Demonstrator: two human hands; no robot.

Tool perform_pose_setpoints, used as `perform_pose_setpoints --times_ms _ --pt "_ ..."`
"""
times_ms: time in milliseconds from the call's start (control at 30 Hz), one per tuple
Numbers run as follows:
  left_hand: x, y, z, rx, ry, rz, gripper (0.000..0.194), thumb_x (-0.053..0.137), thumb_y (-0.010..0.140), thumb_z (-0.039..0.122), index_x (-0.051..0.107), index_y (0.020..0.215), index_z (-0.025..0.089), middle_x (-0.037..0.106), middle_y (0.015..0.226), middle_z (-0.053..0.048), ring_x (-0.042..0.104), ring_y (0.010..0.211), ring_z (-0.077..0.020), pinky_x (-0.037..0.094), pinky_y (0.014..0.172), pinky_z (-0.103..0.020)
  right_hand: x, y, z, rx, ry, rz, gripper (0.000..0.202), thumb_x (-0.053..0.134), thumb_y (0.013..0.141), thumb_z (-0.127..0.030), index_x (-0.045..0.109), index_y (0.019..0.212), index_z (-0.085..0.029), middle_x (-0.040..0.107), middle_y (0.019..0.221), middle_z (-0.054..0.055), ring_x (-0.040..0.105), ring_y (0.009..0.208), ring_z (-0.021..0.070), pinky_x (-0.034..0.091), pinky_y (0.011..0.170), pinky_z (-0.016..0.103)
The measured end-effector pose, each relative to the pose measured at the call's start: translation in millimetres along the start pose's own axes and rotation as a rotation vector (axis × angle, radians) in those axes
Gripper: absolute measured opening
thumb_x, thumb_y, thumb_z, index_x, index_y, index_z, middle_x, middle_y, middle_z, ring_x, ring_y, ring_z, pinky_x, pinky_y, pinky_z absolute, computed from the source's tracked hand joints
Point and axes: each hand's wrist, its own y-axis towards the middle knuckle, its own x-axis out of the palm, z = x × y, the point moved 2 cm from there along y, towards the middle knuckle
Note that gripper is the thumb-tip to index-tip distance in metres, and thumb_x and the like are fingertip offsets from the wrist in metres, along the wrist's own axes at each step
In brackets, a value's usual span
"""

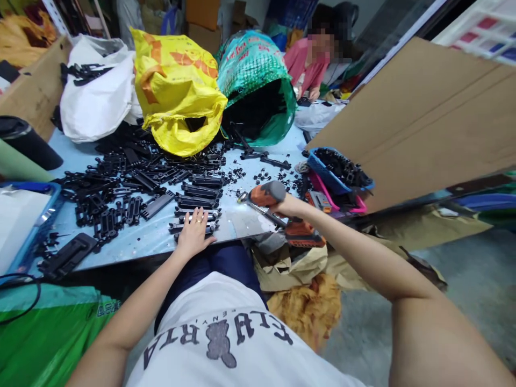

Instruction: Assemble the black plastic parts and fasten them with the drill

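My right hand (291, 206) is wrapped round the grip of an orange and black cordless drill (266, 193). Its nose points left over the table, close to a slim metal tool (262, 210) lying there. With fingers stretched and spread, my left hand (194, 230) lies on the nearest pieces of a row of long black plastic parts (199, 203). Loose black parts (108, 183) are heaped left of that row. Small black pieces and screws (263, 176) lie scattered beyond the drill.
White (97, 102), yellow (177, 91) and green (256, 70) sacks stand at the back of the blue table. A blue basket (341, 169) of black parts sits at right, before a cardboard sheet (423, 118). Another person (308, 64) works behind. A blue tray (28, 231) stands left.
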Motion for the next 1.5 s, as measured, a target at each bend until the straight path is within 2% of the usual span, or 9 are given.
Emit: perform_pose_setpoints --times_ms 200,467,667,800,933,1067,1133,1300,1500 --pt "-1.0 4 5 -0.021 0.026 0.001 0.085 0.047 0.079 0.058 0.026 0.141 0.004 0.022 0.148 -0.021 0.011 0.139 -0.0330 0.007 0.112 -0.051 -47 42 84 0.417 0.312 0.211 0.023 0.066 0.068 -0.022 0.058 0.084 -0.009 0.050 0.050 -0.001 0.045 0.044 0.0107 0.040 0.046 0.024" --pt "-28.8 -38 -23 -0.187 -0.036 0.162 0.039 0.039 0.089 0.041 0.060 0.109 0.014 0.057 0.117 -0.017 0.049 0.115 -0.0304 0.038 0.098 -0.046 -56 60 121 0.396 0.089 0.157 0.043 0.073 0.066 -0.042 0.060 0.091 -0.009 0.063 0.074 0.012 0.059 0.067 0.0203 0.046 0.061 0.031" --pt "-24.1 -63 -50 -0.251 -0.212 0.180 0.030 0.036 0.091 0.032 0.062 0.096 0.017 0.062 0.091 -0.011 0.059 0.087 -0.0229 0.049 0.080 -0.037 -47 61 40 0.126 -0.419 0.651 0.049 0.049 0.085 -0.048 0.059 0.108 -0.006 0.057 0.110 0.023 0.051 0.106 0.0333 0.040 0.087 0.044" --pt "-32.9 -58 -43 -0.382 -0.314 0.259 0.027 0.041 0.088 0.033 0.062 0.096 0.018 0.061 0.095 -0.012 0.058 0.092 -0.0253 0.048 0.085 -0.041 24 107 -74 -0.458 -0.337 0.264 0.033 0.044 0.089 -0.027 0.056 0.116 -0.013 0.056 0.118 0.016 0.050 0.110 0.0250 0.037 0.092 0.033" --pt "-46.1 -65 -11 -0.664 -0.690 0.260 0.027 0.055 0.080 0.040 0.062 0.094 0.018 0.062 0.094 -0.011 0.058 0.093 -0.0268 0.046 0.087 -0.043 63 152 -133 -0.599 -0.337 0.035 0.040 0.052 0.076 -0.008 0.056 0.116 -0.010 0.056 0.118 0.016 0.051 0.110 0.0233 0.038 0.091 0.029" --pt "-29.8 -67 24 -1.017 -1.646 -0.022 0.036 0.066 0.073 0.046 0.058 0.092 0.016 0.063 0.093 -0.011 0.063 0.087 -0.0231 0.052 0.075 -0.037 49 175 -134 -0.656 -0.337 -0.083 0.043 0.063 0.071 -0.016 0.057 0.113 -0.012 0.063 0.106 0.009 0.059 0.094 0.0177 0.043 0.080 0.024" --pt "-22.4 -60 30 -1.181 -1.959 0.048 0.037 0.066 0.074 0.045 0.056 0.093 0.015 0.062 0.102 -0.014 0.062 0.096 -0.0227 0.051 0.080 -0.036 44 181 -131 -0.637 -0.281 -0.204 0.057 0.070 0.067 -0.030 0.054 0.120 -0.014 0.062 0.110 0.009 0.059 0.093 0.0174 0.045 0.079 0.023" --pt "-20.4 -30 24 -1.424 -2.084 0.285 0.030 0.062 0.080 0.040 0.058 0.094 0.014 0.063 0.102 -0.013 0.062 0.099 -0.0208 0.049 0.087 -0.032 69 182 -136 -0.407 0.024 -0.504 0.097 0.077 0.053 -0.051 0.039 0.135 -0.017 0.043 0.136 0.015 0.046 0.120 0.0256 0.039 0.096 0.030" --pt "-20.6 -4 31 -1.135 -2.018 0.635 0.038 0.069 0.075 0.035 0.057 0.107 0.017 0.065 0.110 -0.009 0.064 0.096 -0.0193 0.051 0.086 -0.032 104 147 -127 -0.396 0.133 -0.523 0.073 0.069 0.063 -0.052 0.046 0.123 -0.018 0.056 0.121 0.009 0.052 0.110 0.0247 0.042 0.092 0.033"
